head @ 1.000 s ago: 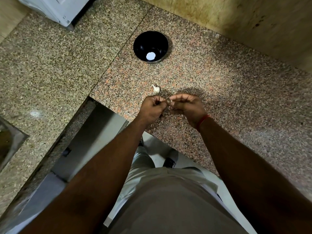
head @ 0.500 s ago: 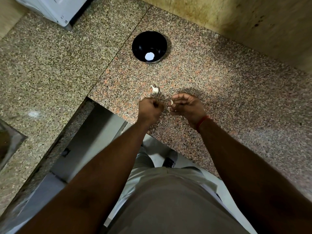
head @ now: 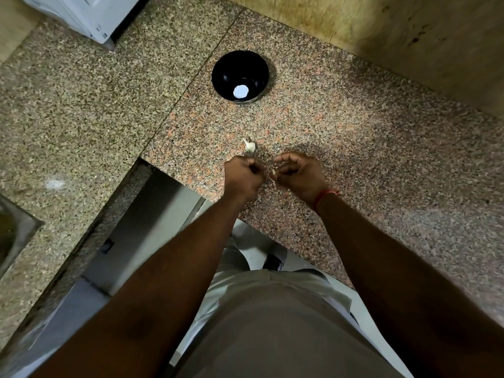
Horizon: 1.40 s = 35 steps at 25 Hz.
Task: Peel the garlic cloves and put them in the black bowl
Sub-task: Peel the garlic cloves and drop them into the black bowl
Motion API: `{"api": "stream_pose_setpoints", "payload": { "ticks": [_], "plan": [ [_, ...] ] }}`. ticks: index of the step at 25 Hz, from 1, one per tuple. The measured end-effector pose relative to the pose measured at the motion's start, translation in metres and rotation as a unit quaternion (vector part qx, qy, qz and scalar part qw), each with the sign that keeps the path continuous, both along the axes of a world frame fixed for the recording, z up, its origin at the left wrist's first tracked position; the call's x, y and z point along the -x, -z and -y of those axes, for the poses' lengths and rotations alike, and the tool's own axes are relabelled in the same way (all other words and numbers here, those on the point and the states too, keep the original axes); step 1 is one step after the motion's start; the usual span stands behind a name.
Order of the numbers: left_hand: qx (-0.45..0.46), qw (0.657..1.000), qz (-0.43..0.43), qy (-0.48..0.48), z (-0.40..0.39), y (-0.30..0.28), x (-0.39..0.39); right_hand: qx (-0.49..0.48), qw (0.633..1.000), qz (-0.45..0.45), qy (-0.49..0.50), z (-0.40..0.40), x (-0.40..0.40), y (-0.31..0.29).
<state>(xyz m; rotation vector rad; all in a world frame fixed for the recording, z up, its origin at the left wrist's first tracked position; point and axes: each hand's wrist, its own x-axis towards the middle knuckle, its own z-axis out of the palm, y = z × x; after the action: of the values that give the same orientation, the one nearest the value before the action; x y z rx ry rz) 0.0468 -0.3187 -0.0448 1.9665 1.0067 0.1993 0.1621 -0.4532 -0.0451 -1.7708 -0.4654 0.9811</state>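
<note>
Working across from the left, I am seeing the left hand [head: 241, 175] pulling back from its partner; a second ago the two were pressed together over one clove, and now a gap is showing between them. Its fingers are curling into a tight fist, and I cannot tell whether a scrap of skin is trapped inside. Just beyond its knuckles an unpeeled garlic clove [head: 249, 146] is lying on the granite worktop [head: 341, 132], waiting. Further back, well apart from both hands, the black bowl [head: 218, 75] is sitting with only a pale round spot at its bottom; whether that is garlic or a glint I am not able to say. Moving right, the right hand [head: 301, 174] is pinching the small pale clove [head: 273, 173] at its fingertips, the other fingers arching loosely. I am judging that a strip of skin is coming off, so this clove is nearing its drop into the bowl.
</note>
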Motion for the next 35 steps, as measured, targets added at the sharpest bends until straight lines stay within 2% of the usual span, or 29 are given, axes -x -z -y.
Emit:
{"api": "stream_pose_setpoints", "payload": {
  "ticks": [3,5,8,11,13,15,19,22,30,32,35],
  "plan": [
    [0.040,0.999,0.012,-0.013,0.002,0.000,-0.004,0.001,1.000,0.021,-0.019,0.000,-0.001,-0.001],
    [0.141,0.988,0.029,-0.057,0.003,-0.003,-0.008,0.002,0.999,0.016,-0.037,0.000,-0.002,-0.001],
    [0.302,0.942,0.054,-0.136,0.001,-0.008,-0.010,0.002,0.998,-0.043,-0.050,0.000,-0.002,-0.001],
    [0.368,0.913,0.069,-0.159,0.001,-0.004,-0.006,-0.016,0.991,-0.122,-0.061,0.003,-0.003,-0.002],
    [0.371,0.907,0.073,-0.185,0.003,0.000,-0.003,-0.040,0.983,-0.171,-0.047,0.006,-0.004,-0.002],
    [0.352,0.914,0.050,-0.195,0.004,0.002,-0.002,-0.047,0.983,-0.175,-0.026,0.009,-0.004,-0.001],
    [0.329,0.938,0.001,-0.107,0.007,-0.004,-0.002,-0.021,0.990,-0.142,0.000,0.010,-0.001,-0.002],
    [0.303,0.950,0.002,-0.072,0.009,-0.005,-0.002,-0.006,0.996,-0.083,-0.019,0.006,0.004,0.000],
    [0.323,0.935,0.035,-0.140,0.008,0.004,0.003,-0.010,0.994,-0.101,0.031,0.010,0.004,0.002],
    [0.303,0.943,0.027,-0.132,0.008,0.009,0.005,0.032,0.997,-0.055,0.035,0.011,0.000,0.009],
    [0.205,0.975,-0.008,-0.085,0.003,0.020,0.011,0.118,0.986,0.121,0.007,0.007,-0.011,0.020]
  ]
}}
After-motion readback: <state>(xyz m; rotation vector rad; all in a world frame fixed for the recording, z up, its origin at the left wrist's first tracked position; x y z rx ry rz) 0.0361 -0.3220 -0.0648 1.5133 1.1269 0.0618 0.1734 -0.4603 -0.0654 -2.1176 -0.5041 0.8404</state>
